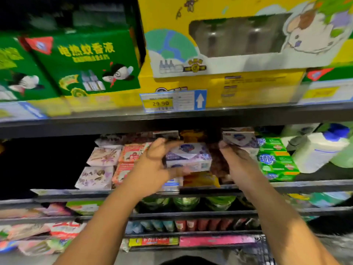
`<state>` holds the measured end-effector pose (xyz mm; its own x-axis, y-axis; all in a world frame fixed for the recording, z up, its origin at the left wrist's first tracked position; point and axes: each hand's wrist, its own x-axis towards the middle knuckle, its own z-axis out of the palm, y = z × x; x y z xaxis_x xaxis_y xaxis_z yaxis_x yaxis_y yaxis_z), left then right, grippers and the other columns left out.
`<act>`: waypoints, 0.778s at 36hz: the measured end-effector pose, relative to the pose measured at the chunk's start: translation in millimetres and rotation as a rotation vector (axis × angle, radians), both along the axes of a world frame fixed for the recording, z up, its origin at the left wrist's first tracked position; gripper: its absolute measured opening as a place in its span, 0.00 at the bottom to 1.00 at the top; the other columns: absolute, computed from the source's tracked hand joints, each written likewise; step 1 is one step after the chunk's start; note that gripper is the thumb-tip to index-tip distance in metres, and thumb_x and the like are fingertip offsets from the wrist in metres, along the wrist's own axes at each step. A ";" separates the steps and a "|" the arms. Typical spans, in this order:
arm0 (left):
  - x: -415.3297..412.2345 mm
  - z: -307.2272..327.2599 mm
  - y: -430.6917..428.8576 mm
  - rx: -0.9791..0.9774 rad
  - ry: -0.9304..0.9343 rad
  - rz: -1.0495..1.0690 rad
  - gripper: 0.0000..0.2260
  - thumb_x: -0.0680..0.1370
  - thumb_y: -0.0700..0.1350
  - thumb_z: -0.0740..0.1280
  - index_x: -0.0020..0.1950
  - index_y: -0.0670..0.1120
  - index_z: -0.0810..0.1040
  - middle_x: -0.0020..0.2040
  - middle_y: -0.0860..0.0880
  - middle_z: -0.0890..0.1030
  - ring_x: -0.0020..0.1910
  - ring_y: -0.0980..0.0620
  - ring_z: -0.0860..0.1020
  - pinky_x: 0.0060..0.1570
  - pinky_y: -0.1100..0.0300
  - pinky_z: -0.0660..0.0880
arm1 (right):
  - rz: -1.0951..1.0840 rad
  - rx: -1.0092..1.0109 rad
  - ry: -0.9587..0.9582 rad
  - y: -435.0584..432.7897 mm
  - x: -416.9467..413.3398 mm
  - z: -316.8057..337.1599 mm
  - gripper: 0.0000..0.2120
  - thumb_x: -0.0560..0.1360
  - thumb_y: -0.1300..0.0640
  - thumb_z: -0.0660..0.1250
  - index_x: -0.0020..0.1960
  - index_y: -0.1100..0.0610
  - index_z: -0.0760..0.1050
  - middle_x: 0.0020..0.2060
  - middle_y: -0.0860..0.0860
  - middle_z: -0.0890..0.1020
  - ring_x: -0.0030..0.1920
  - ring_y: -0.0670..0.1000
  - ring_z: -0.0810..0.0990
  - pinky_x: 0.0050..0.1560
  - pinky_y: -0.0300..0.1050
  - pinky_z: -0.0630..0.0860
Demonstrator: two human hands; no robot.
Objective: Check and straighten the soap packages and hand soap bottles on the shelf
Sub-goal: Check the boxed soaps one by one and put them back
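Both my hands reach into the middle shelf (305,185), which is full of soap packages. My left hand (152,167) grips a white and purple soap box (188,156) from its left side, held above a yellow package (200,179). My right hand (237,161) is at a second white and purple soap box (238,138) further back, thumb against its lower left corner; the grip is blurred. Pale floral soap packs (95,176) and orange packs (131,152) lie stacked to the left. Green soap boxes (275,159) stand to the right, beside white hand soap bottles (317,150).
On the shelf above stand green boxes (86,62) and a big yellow box (229,44), with a price tag (172,102) on the shelf edge. Lower shelves hold green bottles (185,203), small sachets and toothpaste boxes (152,241). The left part of the middle shelf is dark.
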<state>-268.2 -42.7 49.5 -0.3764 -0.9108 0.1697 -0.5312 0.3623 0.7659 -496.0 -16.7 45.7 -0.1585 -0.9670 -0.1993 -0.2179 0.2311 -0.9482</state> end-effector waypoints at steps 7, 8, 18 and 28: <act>125.2 -23.3 -14.5 -0.075 -0.001 0.280 0.25 0.70 0.57 0.76 0.65 0.54 0.75 0.55 0.59 0.71 0.55 0.63 0.73 0.58 0.72 0.66 | 0.442 -0.082 0.851 -28.4 90.4 1.2 0.24 0.81 0.39 0.58 0.75 0.38 0.63 0.55 0.50 0.81 0.54 0.53 0.79 0.39 0.40 0.70; 143.3 -26.1 -15.3 -0.053 0.000 0.308 0.24 0.71 0.53 0.77 0.65 0.53 0.75 0.55 0.58 0.71 0.56 0.63 0.73 0.57 0.72 0.66 | 0.489 -0.045 0.899 -30.8 102.5 -1.6 0.26 0.81 0.37 0.57 0.77 0.36 0.56 0.63 0.50 0.78 0.58 0.55 0.78 0.41 0.43 0.72; 290.2 -51.2 -24.6 0.061 0.119 0.509 0.24 0.67 0.45 0.79 0.54 0.68 0.78 0.62 0.43 0.77 0.59 0.50 0.78 0.65 0.51 0.73 | 0.354 -0.354 0.855 -38.5 138.8 -41.2 0.26 0.78 0.46 0.66 0.74 0.51 0.70 0.74 0.54 0.70 0.74 0.57 0.67 0.72 0.41 0.59; 340.9 -69.9 -42.9 0.272 -0.307 0.223 0.29 0.73 0.39 0.76 0.72 0.44 0.72 0.64 0.48 0.70 0.65 0.52 0.71 0.55 0.83 0.59 | 0.353 -0.325 0.817 -45.5 137.1 -52.7 0.27 0.74 0.39 0.61 0.68 0.50 0.76 0.67 0.54 0.75 0.66 0.59 0.73 0.66 0.52 0.71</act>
<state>72.7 -85.6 -20.4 -0.1614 -0.9713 -0.1749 -0.7903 0.0211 0.6123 -359.0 -62.2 -7.0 0.1823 -0.9744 0.1318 -0.8499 -0.2236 -0.4772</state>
